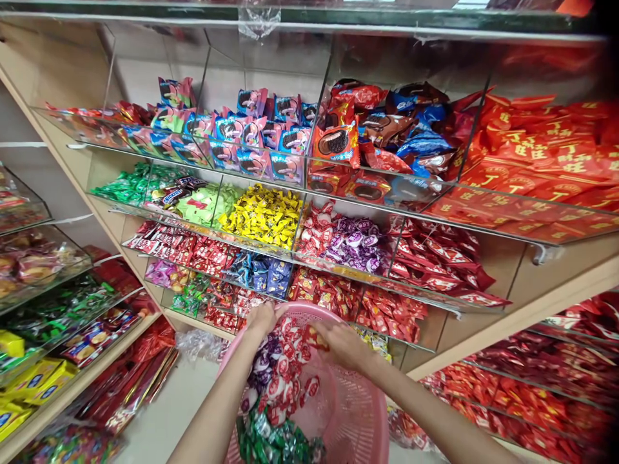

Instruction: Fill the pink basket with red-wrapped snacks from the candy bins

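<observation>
My left hand (262,318) is closed on the far rim of a pink plastic basket (365,412), its fingers partly hidden behind the rim. Inside the basket, purple-wrapped candies (260,361) and red-and-white candies (285,386) lie heaped on the left, with green-wrapped candies (278,441) nearer to me. Over the basket's far right part, my right hand (342,345) is closed on a small red candy packet (316,338). Just beyond the rim, red candy packets (326,290) fill a low shelf compartment.
A tiered shelf with clear dividers faces me. It holds yellow candies (265,216), purple candies (355,245), blue-and-pink cookie packs (261,138) and large red packets (546,151). More stocked shelves stand left and right. A clear plastic bag (198,345) lies on the floor.
</observation>
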Tool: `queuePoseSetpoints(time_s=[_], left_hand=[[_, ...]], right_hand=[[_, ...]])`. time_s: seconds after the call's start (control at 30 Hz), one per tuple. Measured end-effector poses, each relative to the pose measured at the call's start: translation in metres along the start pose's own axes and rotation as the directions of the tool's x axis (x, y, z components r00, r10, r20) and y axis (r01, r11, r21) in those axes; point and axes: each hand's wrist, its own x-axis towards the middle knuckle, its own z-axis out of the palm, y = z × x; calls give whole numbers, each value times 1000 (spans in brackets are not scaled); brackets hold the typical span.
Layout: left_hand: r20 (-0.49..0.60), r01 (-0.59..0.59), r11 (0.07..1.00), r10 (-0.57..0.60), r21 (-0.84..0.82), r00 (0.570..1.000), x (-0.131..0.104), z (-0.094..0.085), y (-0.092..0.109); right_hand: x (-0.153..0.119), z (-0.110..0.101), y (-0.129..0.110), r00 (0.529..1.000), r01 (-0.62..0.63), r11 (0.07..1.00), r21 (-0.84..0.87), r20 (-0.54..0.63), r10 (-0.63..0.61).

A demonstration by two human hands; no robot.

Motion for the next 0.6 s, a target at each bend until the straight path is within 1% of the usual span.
queuePoseSetpoints(time_s=[0.03,0.1,0.17,0.23,0.43,0.5,0.6], left_hand=[[7,2,1000,-2,-1,1000,0,0,0],[15,11,1000,-11,0,1000,0,-1,0],[21,13,1000,-13,-1,1000,-1,-1,0],[20,8,1000,-8,-5,1000,-1,-1,0],[12,5,1000,-4,-15,1000,-2,-2,1],[17,10,1000,-10,-12,1000,-2,-2,1],[11,3,1000,-3,-2,1000,-1,0,0]], right_hand=[[-6,11,-4,998,-11,1000,-27,54,13],[-14,34,-10,989,-86,990,-112,106,98],[-15,52,-13,979,-153,970,-190,106,175],[-13,65,-15,975,-187,954,-234,76,210],[0,84,-19,969,-244,933,-264,-17,248],[4,88,-21,959,-281,930,-237,-24,283],[9,95,-20,946,-318,928,-194,0,324]])
